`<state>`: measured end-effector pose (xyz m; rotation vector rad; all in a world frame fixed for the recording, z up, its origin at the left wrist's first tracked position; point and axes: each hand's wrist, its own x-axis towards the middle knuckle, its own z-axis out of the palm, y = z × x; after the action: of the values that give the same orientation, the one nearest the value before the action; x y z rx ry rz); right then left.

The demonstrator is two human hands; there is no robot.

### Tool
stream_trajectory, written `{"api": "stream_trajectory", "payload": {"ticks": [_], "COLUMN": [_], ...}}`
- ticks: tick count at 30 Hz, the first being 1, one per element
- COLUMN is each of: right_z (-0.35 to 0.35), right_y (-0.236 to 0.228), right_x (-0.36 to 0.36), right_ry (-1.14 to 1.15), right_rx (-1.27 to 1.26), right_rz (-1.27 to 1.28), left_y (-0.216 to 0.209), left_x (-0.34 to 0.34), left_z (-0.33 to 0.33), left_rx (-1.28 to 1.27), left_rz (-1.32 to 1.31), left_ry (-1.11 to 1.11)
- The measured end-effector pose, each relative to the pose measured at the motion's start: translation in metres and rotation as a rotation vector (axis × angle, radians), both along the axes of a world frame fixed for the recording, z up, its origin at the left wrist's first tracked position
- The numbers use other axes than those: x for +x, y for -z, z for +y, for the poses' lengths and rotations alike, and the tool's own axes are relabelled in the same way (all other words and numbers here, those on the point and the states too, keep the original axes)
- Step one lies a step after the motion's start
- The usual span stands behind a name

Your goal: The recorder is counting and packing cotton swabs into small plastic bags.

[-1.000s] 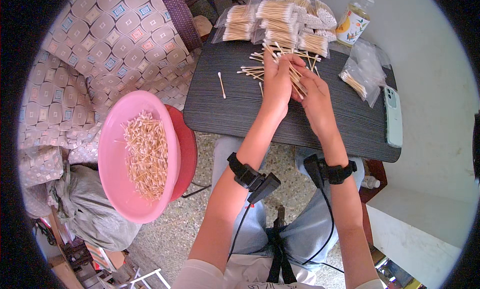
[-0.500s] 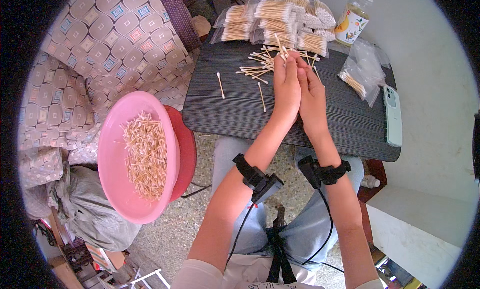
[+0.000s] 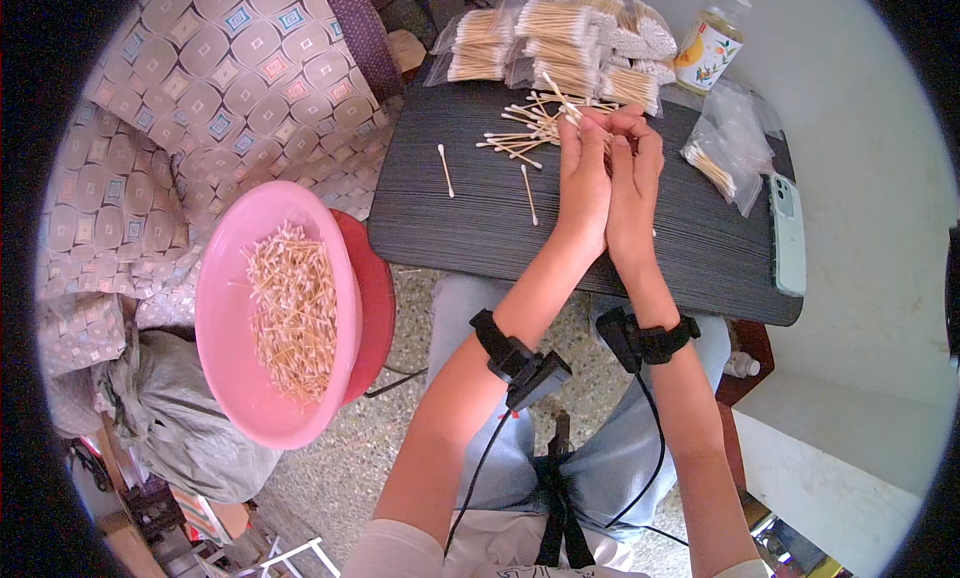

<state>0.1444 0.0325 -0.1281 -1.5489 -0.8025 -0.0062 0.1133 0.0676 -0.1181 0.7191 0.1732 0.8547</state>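
Note:
My left hand and my right hand are pressed side by side above the dark table, fingers curled around a bunch of cotton swabs that sticks out past the fingertips. Just beyond the hands, loose swabs lie scattered on the table. Two single swabs lie apart to the left. Both wrists wear black straps with cables.
Clear bags of bundled swabs are stacked at the table's far edge, beside a bottle. More clear bags and a phone lie at the right. A pink bowl of swabs sits at my left on a red stool.
Both hands have lifted off the table and come together, raising a gathered bunch of swabs from the scattered pile.

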Motion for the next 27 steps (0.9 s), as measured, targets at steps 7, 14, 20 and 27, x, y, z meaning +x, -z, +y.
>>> {"api": "stream_trajectory", "payload": {"ticks": [7, 14, 20, 27], "right_z": [0.000, 0.001, -0.011, -0.018], "right_y": [-0.004, -0.004, -0.020, -0.031], "right_x": [0.003, 0.003, 0.023, 0.035], "right_ry": [0.196, -0.033, -0.176, -0.240], "right_rx": [-0.134, 0.030, 0.154, 0.277], "right_rz": [-0.391, -0.095, 0.183, 0.159], "left_y": [0.005, 0.007, 0.003, 0.004], "left_x": [-0.006, -0.004, -0.004, -0.008], "left_z": [-0.005, -0.003, 0.001, -0.001], "left_rx": [-0.157, -0.086, 0.467, 1.126], "left_rz": [-0.032, 0.131, 0.434, 0.605], "left_ry": [0.035, -0.113, -0.096, -0.130]}}
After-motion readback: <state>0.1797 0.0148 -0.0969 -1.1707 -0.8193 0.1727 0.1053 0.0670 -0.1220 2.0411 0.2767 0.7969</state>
